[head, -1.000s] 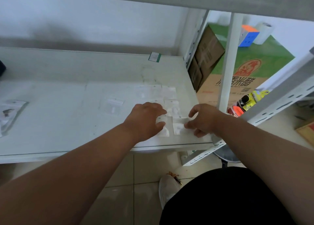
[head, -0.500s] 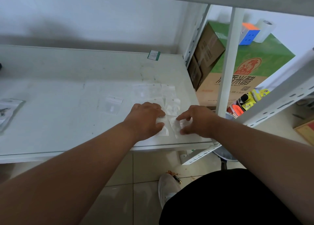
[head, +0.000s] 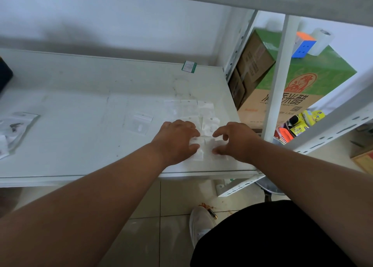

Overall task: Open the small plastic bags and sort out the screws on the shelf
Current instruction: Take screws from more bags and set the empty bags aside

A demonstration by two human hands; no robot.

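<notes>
Several small clear plastic bags (head: 207, 121) lie flat on the white shelf (head: 80, 149) near its right front corner. My left hand (head: 176, 141) has its fingers and thumb curled round the left end of one small bag (head: 204, 144). Just right of it, my right hand (head: 237, 141) arches over the same cluster, thumb tip on the plastic and index finger lifted. One more small bag (head: 139, 123) lies alone to the left. A larger bag with dark screws (head: 14, 129) sits at the shelf's far left edge. I cannot make out screws in the small bags.
A white shelf post (head: 280, 75) stands right of my hands, and the upper shelf hangs overhead. Beyond it a green cardboard box (head: 314, 79) carries a puzzle cube (head: 303, 44) and a tape roll (head: 321, 41). A dark object (head: 4, 75) sits far left. My shoe (head: 201, 224) is below.
My right hand has shifted left toward my left hand and spread its fingers over the bags. The left hand has stayed in place on its bag.
</notes>
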